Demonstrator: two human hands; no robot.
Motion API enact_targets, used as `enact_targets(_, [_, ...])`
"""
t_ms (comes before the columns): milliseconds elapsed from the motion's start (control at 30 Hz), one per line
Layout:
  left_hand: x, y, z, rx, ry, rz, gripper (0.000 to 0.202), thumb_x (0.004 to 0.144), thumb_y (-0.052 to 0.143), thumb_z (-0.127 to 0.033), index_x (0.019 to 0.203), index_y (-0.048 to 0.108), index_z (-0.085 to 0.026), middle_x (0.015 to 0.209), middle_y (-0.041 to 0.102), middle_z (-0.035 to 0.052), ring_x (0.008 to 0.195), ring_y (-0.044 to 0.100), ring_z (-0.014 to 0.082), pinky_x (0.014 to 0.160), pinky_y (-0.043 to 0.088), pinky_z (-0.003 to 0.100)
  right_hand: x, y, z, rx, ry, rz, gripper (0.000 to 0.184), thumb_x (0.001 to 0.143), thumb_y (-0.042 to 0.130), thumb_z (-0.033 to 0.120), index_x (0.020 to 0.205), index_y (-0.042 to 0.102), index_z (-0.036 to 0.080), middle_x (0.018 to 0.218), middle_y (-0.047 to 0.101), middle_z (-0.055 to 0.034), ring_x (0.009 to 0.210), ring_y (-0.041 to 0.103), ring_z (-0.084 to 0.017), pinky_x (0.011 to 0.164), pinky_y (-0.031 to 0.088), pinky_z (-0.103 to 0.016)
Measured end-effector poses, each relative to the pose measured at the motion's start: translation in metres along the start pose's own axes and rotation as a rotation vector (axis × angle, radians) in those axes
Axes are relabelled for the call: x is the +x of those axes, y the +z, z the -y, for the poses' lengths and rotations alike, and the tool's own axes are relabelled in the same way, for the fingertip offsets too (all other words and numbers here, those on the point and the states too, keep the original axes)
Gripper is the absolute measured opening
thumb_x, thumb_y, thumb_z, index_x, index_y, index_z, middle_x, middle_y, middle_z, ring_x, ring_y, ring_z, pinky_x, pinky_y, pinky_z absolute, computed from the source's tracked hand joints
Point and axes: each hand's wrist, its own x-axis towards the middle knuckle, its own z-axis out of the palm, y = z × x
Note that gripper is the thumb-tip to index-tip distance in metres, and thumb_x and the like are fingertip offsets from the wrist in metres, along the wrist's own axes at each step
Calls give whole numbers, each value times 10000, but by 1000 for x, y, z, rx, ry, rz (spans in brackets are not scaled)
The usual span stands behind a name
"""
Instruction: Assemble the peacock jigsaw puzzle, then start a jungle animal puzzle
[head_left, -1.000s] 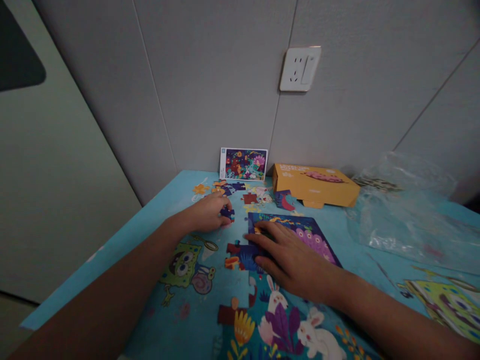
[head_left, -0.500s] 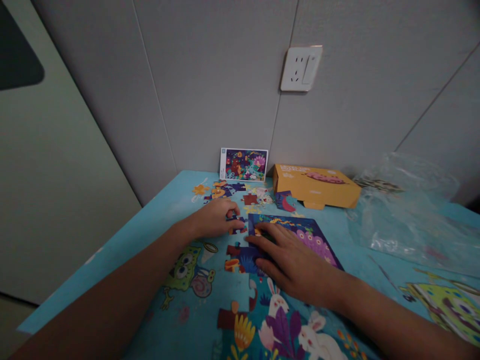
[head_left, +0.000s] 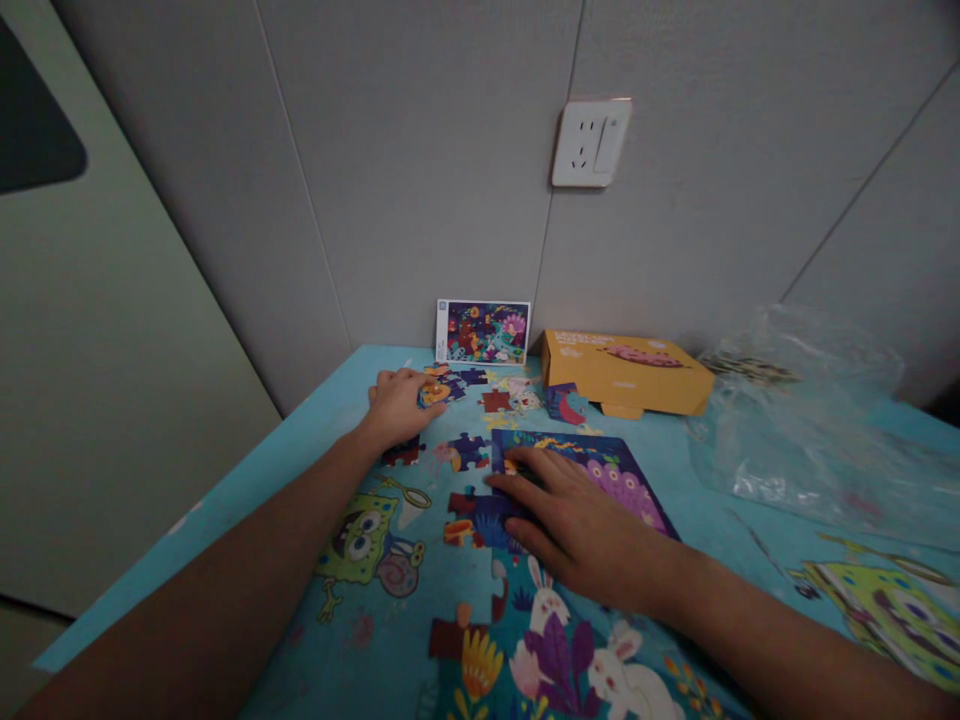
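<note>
My left hand (head_left: 401, 405) reaches over the loose jigsaw pieces toward the back of the table. Its thumb and index finger are apart on either side of an orange piece (head_left: 433, 394); whether they touch it is unclear. Below that wrist lies a dark piece (head_left: 405, 452), partly covered. A blue and orange piece (head_left: 469, 453) rests just left of the assembled jigsaw puzzle (head_left: 551, 620). Across the upper part of the puzzle my right hand (head_left: 566, 510) lies flat with fingers spread, hiding some of the picture.
Against the wall leans a picture card (head_left: 484, 332) of the puzzle scene. A yellow box (head_left: 630, 372) stands to its right, with a blue and pink piece (head_left: 565, 404) before it. Clear plastic bags (head_left: 802, 440) lie on the right. The tablecloth (head_left: 262, 500) is blue with cartoon prints.
My left hand has left the piece beside the puzzle and moved back and left to the loose pieces. The right hand stays on the puzzle. The view has shifted slightly.
</note>
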Motion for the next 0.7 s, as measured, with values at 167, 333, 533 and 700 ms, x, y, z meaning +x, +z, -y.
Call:
enact_targets(167, [-11,2,-36,26,322,-35,480,899,457,-483,1336,543,-307,1455,454,36,1248,346,336,1022,290,509,0,0,0,-7,10,8,401,956,440,322,1320,531,178,1299,469,-170,1200,462,-295,1021,398,-512])
enact_targets(333, [-15,11,-49,35,427,179,520,922,353,-574,1385,475,-371,1460,456,16,1234,368,366,996,270,565,-1,-1,0,5,5,-1,415,952,447,337,1339,517,205,1287,475,-158,1197,462,-292,1010,402,-515])
enact_targets(533, [-7,6,-37,27,463,80,403,899,483,-498,1109,704,-235,1146,657,58,1143,422,295,1038,281,465,-1,-1,1,7,3,-2,400,960,432,331,1328,523,204,1284,474,-155,1184,468,-281,1018,394,-505])
enact_targets(700, [-5,18,-37,12,439,-24,409,894,511,-453,1155,686,-191,1159,632,88,1110,432,294,1015,327,473,0,0,0,4,6,-12,391,953,448,331,1310,535,197,1280,476,-158,1182,464,-289,1011,397,-511])
